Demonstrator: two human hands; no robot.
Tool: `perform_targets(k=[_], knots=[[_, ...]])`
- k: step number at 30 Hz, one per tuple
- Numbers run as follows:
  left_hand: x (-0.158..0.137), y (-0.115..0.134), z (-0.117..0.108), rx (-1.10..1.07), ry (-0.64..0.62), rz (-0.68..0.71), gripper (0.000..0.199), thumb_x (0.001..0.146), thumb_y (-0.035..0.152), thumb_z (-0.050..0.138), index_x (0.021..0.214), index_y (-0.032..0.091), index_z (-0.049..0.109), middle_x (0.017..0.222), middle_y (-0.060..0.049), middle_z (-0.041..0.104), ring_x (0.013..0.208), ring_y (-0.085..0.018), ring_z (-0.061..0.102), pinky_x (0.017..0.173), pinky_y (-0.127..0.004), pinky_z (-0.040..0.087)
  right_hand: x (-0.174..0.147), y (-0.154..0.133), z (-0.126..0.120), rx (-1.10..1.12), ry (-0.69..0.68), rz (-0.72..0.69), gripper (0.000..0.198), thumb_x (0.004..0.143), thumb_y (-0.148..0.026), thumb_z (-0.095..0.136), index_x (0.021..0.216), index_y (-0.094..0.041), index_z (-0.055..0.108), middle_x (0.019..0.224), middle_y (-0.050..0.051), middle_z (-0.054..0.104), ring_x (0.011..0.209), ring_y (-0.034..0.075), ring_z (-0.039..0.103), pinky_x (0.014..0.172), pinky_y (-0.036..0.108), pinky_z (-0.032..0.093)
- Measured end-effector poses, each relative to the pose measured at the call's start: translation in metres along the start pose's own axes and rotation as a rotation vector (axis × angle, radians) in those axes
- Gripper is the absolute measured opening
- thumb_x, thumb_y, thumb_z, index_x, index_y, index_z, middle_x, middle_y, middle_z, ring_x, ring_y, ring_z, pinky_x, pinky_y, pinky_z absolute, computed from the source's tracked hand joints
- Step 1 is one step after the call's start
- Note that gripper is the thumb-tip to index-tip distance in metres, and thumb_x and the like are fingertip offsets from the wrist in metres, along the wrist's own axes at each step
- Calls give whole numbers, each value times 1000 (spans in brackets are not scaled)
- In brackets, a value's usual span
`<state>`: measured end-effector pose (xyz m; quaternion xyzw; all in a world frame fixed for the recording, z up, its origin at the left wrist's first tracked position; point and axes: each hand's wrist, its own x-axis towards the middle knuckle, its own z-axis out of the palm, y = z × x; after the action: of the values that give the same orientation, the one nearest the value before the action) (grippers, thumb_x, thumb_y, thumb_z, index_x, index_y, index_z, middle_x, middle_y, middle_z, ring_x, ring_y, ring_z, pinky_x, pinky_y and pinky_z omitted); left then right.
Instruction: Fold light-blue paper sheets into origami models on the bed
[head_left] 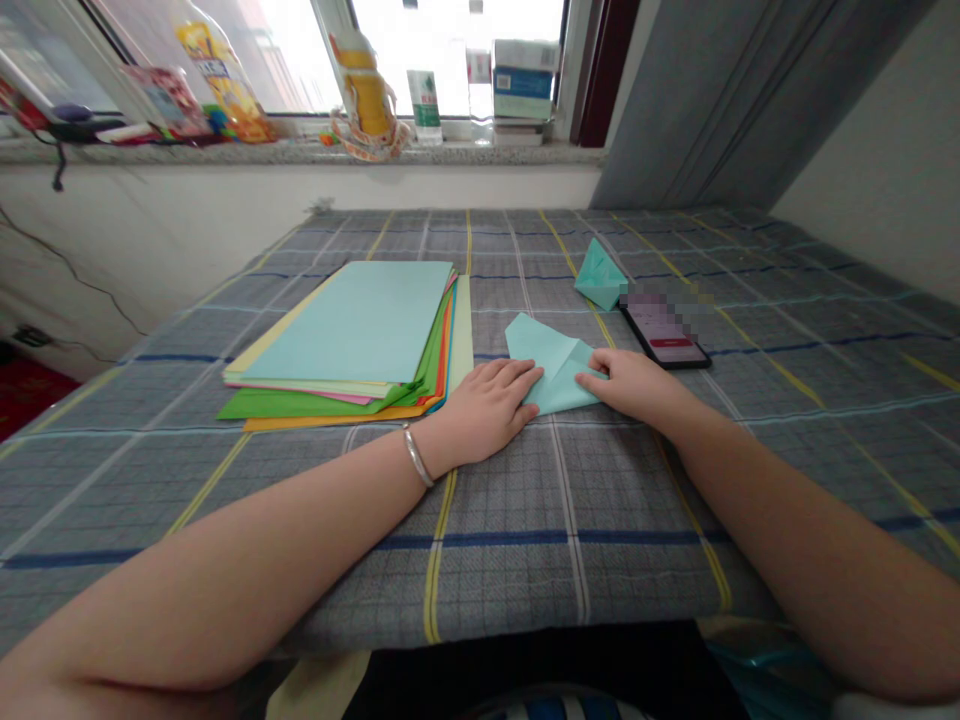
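A light turquoise sheet of paper [550,352], folded with creases across it, lies flat on the checked cloth in front of me. My left hand [495,405] rests palm down with fingers stretched, its fingertips on the paper's left edge. At the right edge, my right hand [622,382] has its thumb and forefinger closed on the paper. A silver bangle [417,456] circles my left wrist. Left of my left hand lies a stack of coloured paper [352,325], pale blue on top, with green, orange and pink edges showing.
Beyond my right hand stand a folded turquoise paper piece [598,275] and a phone [664,330] lying with its screen lit. The grey checked tablecloth [510,570] covers the table. Bottles, boxes and snack bags line the windowsill [285,152]. A grey curtain [697,100] hangs at right.
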<state>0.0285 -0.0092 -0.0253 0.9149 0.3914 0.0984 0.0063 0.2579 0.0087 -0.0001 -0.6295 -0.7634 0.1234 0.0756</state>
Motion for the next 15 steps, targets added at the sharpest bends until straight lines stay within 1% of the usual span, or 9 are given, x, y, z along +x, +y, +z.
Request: perform_targets(k=[5, 7, 10, 15], knots=[[0, 1, -1, 51, -17, 35, 47, 101, 36, 31, 147, 25, 38, 151, -10, 40, 132, -30, 41, 110, -48, 33, 0, -2, 2, -33, 15, 19, 23, 88, -40, 48, 87, -20, 59, 92, 9, 70, 80, 21, 60, 63, 30, 36], [0, 1, 0, 62, -20, 40, 47, 101, 34, 31, 147, 27, 39, 152, -8, 39, 133, -30, 40, 110, -49, 32, 1, -3, 3, -64, 9, 23, 25, 88, -40, 49, 91, -19, 61, 95, 10, 71, 83, 23, 61, 64, 31, 37], [0, 0, 0, 58, -25, 43, 47, 101, 35, 32, 147, 27, 38, 153, -8, 38, 132, -30, 40, 110, -49, 31, 1, -4, 3, -112, 4, 24, 27, 88, -42, 49, 92, -19, 62, 97, 11, 71, 87, 25, 62, 64, 31, 37], [2, -4, -1, 28, -35, 52, 47, 101, 36, 34, 147, 29, 39, 152, -6, 38, 131, -29, 41, 110, -49, 32, 1, -5, 2, -142, -4, 22, 30, 87, -45, 48, 91, -19, 63, 96, 11, 71, 87, 25, 63, 62, 31, 37]])
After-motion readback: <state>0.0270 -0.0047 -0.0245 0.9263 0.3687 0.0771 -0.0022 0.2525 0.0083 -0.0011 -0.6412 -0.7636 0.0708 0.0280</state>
